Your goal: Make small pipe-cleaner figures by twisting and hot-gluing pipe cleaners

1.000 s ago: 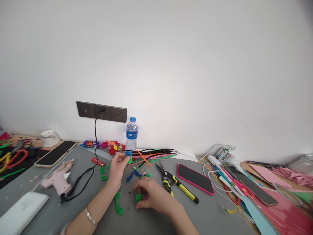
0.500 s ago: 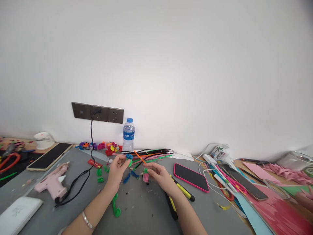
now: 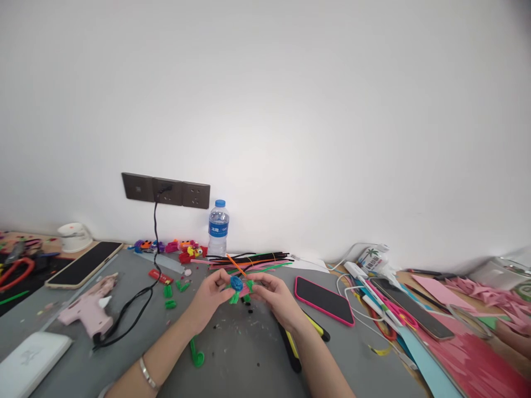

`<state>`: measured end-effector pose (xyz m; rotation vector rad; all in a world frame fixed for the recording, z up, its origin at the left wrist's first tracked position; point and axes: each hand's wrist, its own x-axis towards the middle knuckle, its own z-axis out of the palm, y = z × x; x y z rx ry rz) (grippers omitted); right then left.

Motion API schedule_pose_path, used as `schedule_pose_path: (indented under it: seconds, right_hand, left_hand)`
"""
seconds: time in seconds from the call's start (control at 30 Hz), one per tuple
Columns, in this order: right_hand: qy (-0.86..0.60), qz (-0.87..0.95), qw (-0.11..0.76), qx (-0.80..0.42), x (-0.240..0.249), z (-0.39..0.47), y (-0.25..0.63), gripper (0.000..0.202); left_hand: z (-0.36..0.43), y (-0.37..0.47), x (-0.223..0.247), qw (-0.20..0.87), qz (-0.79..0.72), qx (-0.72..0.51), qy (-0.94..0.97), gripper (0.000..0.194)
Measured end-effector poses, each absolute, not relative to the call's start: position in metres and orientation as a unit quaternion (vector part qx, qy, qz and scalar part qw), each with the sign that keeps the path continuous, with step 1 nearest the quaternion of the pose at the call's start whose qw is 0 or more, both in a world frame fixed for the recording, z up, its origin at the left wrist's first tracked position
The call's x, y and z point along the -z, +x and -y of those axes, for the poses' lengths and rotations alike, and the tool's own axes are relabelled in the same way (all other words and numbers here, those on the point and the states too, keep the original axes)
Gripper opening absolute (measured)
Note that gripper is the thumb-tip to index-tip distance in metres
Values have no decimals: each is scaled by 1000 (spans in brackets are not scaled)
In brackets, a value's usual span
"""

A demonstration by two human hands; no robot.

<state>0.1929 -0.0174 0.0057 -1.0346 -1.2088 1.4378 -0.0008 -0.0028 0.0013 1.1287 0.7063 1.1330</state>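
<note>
My left hand [image 3: 209, 297] pinches a small blue and green pipe-cleaner piece [image 3: 236, 286] just above the grey table [image 3: 249, 365]. My right hand [image 3: 277, 296] holds a green and pink pipe-cleaner piece [image 3: 248, 287] right against it, so the two pieces meet between my fingertips. A bundle of straight pipe cleaners [image 3: 253, 260] in black, pink, green and orange lies just beyond my hands. Green curled bits [image 3: 197, 355] lie near my left forearm, which wears a silver bracelet.
A pink glue gun [image 3: 89, 310] with a black cord lies left. Yellow-handled pliers [image 3: 305, 331] sit under my right forearm, beside a pink-cased phone [image 3: 324, 299]. A water bottle [image 3: 218, 228] stands by the wall. Phones, cables and coloured paper crowd the right side.
My right hand rose from the table with a green and pink piece and moved left. Both hands came together, joining their pieces at the centre.
</note>
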Motion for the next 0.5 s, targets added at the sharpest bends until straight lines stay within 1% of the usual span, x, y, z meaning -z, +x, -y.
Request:
schedule_pose_path:
  seconds: [0.1,0.2,0.43,0.5]
  right_hand:
    - [-406,498,484,-594,-3,17,187,29]
    - [-405,483,497,-596,0,16,180,30]
    - [-419,457,515,-592,2,16,173,34]
    - [-440,437,537,-572,2,15,176,36]
  left_hand:
    - [9,1,-7,702,-266,-463,472,24]
    - [12,3,-14,742,-239,-458,427,27]
    - [12,4,-13,745,-234,-455,428,29]
    - [11,3,-12,745,-235,-455,428,29]
